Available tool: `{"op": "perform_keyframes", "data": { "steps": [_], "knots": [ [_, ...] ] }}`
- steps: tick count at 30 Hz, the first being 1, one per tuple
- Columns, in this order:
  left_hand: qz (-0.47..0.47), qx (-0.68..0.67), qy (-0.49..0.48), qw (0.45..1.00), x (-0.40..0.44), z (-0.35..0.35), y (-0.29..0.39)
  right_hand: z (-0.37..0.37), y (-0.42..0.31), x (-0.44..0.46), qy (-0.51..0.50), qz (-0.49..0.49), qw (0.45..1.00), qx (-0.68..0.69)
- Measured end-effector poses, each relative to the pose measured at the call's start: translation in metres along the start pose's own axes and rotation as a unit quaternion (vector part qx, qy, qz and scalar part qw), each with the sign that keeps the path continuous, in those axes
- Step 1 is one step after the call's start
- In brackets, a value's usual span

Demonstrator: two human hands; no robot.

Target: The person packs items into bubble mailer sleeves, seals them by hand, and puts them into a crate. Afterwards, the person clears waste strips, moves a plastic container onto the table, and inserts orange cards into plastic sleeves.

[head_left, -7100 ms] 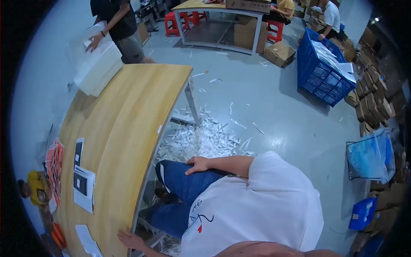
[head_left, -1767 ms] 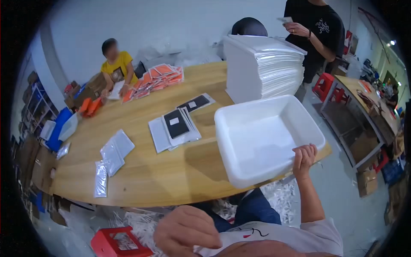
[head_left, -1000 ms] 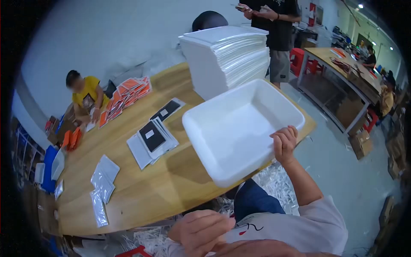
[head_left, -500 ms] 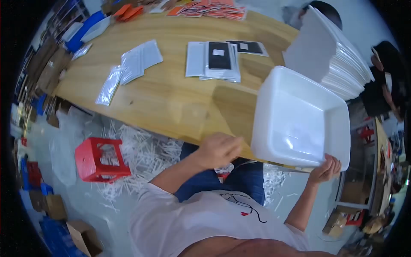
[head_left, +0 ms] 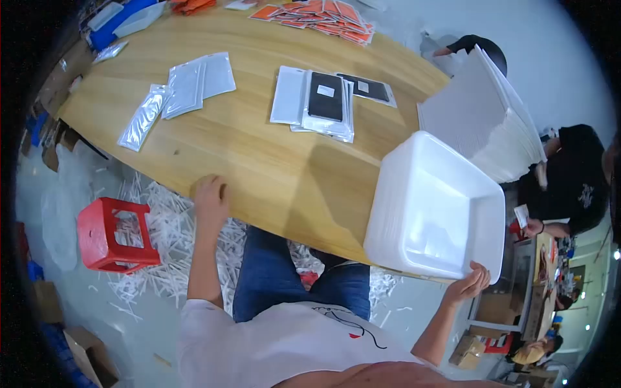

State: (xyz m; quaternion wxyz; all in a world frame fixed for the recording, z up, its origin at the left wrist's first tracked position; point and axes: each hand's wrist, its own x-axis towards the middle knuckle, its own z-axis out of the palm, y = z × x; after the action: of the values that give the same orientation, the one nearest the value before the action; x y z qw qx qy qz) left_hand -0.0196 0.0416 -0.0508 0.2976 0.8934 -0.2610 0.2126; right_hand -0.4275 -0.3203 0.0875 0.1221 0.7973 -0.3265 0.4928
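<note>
White tub [head_left: 436,207] is gripped by right hand [head_left: 471,283]; left hand [head_left: 211,199] at table edge [head_left: 291,233].

pale wall [head_left: 563,71] | grey floor [head_left: 139,336] strewn with white strips [head_left: 171,223] | red stool [head_left: 103,236] | ceiling lights [head_left: 616,255] at far right

No legible words. Too small to read: white labels [head_left: 325,91] on two black packets [head_left: 325,107], left of and beyond the gripping right hand [head_left: 469,283]; white emblem [head_left: 586,196] on black shirt [head_left: 570,171], rightward; dark print [head_left: 333,312] on white shirt [head_left: 278,346], leftward.
</note>
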Motion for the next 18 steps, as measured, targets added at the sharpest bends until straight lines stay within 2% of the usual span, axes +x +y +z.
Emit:
{"op": "perform_keyframes", "data": {
  "steps": [2, 7, 11, 18],
  "knots": [
    [0.003, 0.008, -0.02, 1.0, -0.0024, 0.0057, -0.0058, 0.0036, -0.0037, 0.002, -0.006, 0.002, 1.0, -0.002],
    [0.005, 0.017, 0.028, 0.999, -0.0067, 0.0103, 0.0012, -0.0033, -0.0017, 0.0003, -0.031, 0.028, 0.998, -0.045],
    [0.019, 0.003, 0.043, 0.999, -0.0045, 0.0075, 0.0004, -0.0035, -0.0023, 0.0019, -0.044, 0.004, 0.998, -0.044],
    [0.017, -0.001, 0.018, 1.0, -0.0043, 0.005, 0.0026, -0.0061, -0.0027, 0.0012, -0.05, 0.012, 0.997, -0.062]
  ]
}}
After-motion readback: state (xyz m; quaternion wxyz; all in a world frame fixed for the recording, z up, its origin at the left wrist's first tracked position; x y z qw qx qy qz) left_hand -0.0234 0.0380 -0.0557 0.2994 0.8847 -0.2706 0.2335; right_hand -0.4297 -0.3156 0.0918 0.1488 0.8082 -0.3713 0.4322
